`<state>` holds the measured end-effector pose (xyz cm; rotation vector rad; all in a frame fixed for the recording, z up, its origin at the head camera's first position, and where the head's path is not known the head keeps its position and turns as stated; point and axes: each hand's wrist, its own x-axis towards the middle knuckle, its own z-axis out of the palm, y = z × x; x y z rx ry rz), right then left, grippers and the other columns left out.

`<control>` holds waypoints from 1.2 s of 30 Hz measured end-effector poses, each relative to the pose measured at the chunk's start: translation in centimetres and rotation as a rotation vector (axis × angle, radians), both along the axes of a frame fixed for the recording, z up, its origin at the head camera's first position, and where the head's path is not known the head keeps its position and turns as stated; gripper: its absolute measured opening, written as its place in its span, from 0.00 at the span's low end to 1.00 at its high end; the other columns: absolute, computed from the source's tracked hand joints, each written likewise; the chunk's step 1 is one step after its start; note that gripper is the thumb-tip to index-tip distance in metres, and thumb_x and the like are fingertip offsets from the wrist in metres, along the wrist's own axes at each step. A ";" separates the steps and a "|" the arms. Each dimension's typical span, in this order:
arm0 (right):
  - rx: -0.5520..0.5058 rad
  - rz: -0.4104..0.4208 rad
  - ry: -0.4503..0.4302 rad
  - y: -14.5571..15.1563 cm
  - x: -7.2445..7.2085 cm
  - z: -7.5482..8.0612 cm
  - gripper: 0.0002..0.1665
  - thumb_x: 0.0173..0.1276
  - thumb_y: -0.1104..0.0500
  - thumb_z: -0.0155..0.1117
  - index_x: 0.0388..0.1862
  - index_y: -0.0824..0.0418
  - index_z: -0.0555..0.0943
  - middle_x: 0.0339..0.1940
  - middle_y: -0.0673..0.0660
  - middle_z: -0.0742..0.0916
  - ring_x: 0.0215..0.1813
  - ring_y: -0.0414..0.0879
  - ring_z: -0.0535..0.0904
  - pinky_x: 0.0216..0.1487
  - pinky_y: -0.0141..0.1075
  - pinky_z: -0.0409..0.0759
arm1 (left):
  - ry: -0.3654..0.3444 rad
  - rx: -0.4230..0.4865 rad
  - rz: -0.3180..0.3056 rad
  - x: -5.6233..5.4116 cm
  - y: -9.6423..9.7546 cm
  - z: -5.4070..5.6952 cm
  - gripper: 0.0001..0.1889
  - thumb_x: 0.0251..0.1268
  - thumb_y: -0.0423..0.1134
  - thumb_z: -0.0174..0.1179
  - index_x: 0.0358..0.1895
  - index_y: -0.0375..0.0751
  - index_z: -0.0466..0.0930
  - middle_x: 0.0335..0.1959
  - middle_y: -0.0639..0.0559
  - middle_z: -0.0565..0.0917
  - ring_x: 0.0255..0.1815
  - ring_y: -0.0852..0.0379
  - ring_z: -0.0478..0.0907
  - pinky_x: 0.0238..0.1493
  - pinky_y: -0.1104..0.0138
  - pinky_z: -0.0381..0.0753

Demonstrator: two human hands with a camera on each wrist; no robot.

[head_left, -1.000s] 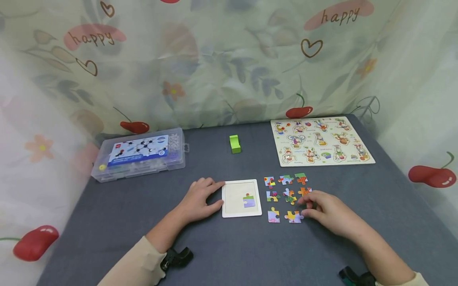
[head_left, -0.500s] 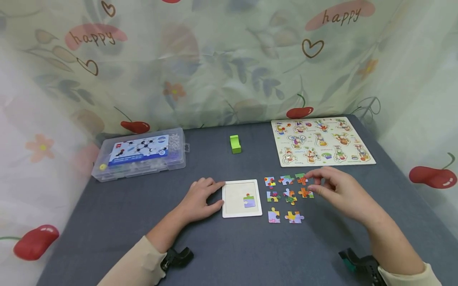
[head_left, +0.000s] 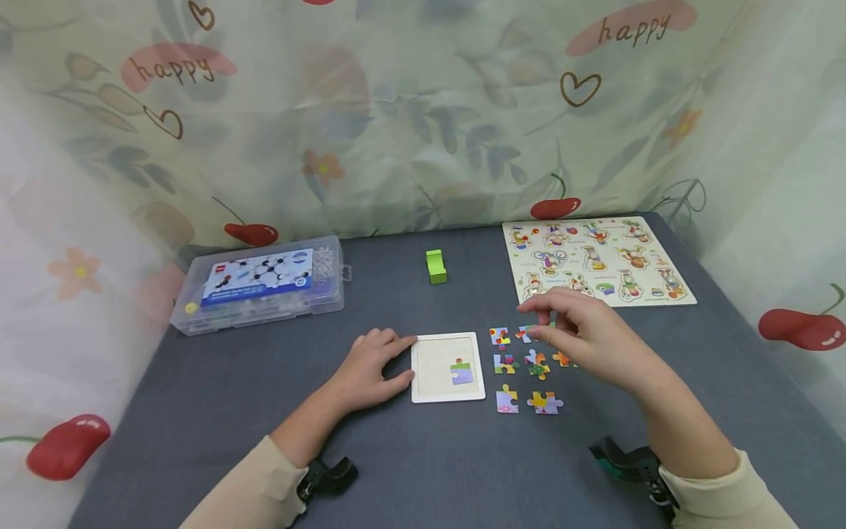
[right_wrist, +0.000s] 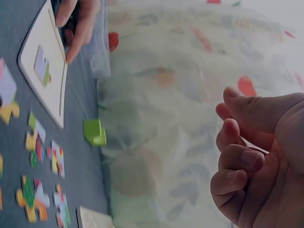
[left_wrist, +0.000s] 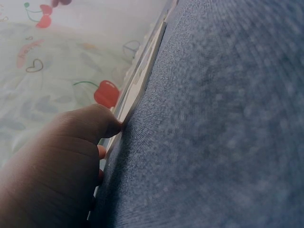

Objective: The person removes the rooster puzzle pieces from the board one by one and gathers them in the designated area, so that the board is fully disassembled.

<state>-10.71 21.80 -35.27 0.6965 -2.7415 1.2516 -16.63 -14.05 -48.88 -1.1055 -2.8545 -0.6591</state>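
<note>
My left hand (head_left: 366,369) touches the left edge of a square white puzzle tray (head_left: 449,400) with its thumb and index finger. One green-and-lilac jigsaw piece (head_left: 461,373) lies inside the tray, toward the lower right. My right hand (head_left: 591,339) hovers over the top right of several loose jigsaw pieces (head_left: 507,400), its fingers loosely bent and nothing between them. It hides part of the upper right pieces in the head view. In the right wrist view, the thumb and fingers of the right hand (right_wrist: 256,147) hang in the air, apart from the pieces (right_wrist: 32,199).
A clear plastic box (head_left: 258,286) with a blue label stands at the back left. A green block (head_left: 436,267) sits at the back middle. At the back right lies a wooden picture board (head_left: 598,258). A patterned curtain (head_left: 410,117) hangs behind the dark tabletop (head_left: 396,463).
My right hand has moved up from the lower right pieces, then left over the upper ones, rising off the table. The left hand and the piece in the tray stay put.
</note>
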 end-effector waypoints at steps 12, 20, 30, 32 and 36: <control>0.050 0.142 -0.078 -5.5 -0.6 -3.1 0.17 0.66 0.57 0.76 0.52 0.55 0.85 0.34 0.44 0.77 0.27 0.40 0.70 0.31 0.34 0.72 | 0.023 -0.019 0.020 0.1 -0.1 -0.2 0.29 0.70 0.53 0.62 0.71 0.48 0.78 0.43 0.55 0.76 0.37 0.57 0.65 0.41 0.60 0.63; 0.284 0.212 -0.185 -7.4 -0.8 -6.6 0.26 0.68 0.56 0.73 0.61 0.64 0.81 0.30 0.46 0.76 0.28 0.35 0.71 0.36 0.34 0.72 | 0.023 -0.018 0.008 0.0 0.2 -0.1 0.28 0.70 0.54 0.61 0.70 0.48 0.78 0.43 0.54 0.76 0.38 0.56 0.66 0.41 0.60 0.64; 0.297 0.128 -0.195 -7.9 -1.6 -9.2 0.26 0.69 0.61 0.71 0.64 0.67 0.80 0.20 0.47 0.73 0.23 0.39 0.65 0.30 0.35 0.65 | 0.013 -0.019 0.001 -0.2 0.2 -0.1 0.28 0.70 0.53 0.62 0.71 0.48 0.78 0.43 0.54 0.76 0.38 0.57 0.65 0.41 0.61 0.63; 0.289 0.100 -0.211 -8.0 -1.6 -9.4 0.25 0.69 0.62 0.71 0.63 0.66 0.81 0.19 0.47 0.72 0.21 0.39 0.65 0.28 0.35 0.64 | 0.011 -0.017 -0.001 -0.1 0.2 -0.1 0.29 0.70 0.53 0.62 0.71 0.48 0.78 0.44 0.54 0.76 0.38 0.56 0.65 0.41 0.60 0.63; 0.275 0.063 -0.216 -8.2 -1.6 -9.9 0.21 0.68 0.62 0.71 0.60 0.64 0.83 0.17 0.47 0.72 0.20 0.39 0.66 0.27 0.35 0.64 | 0.009 -0.015 0.001 -0.1 0.2 -0.1 0.28 0.70 0.53 0.61 0.71 0.48 0.77 0.44 0.54 0.77 0.38 0.56 0.65 0.41 0.60 0.63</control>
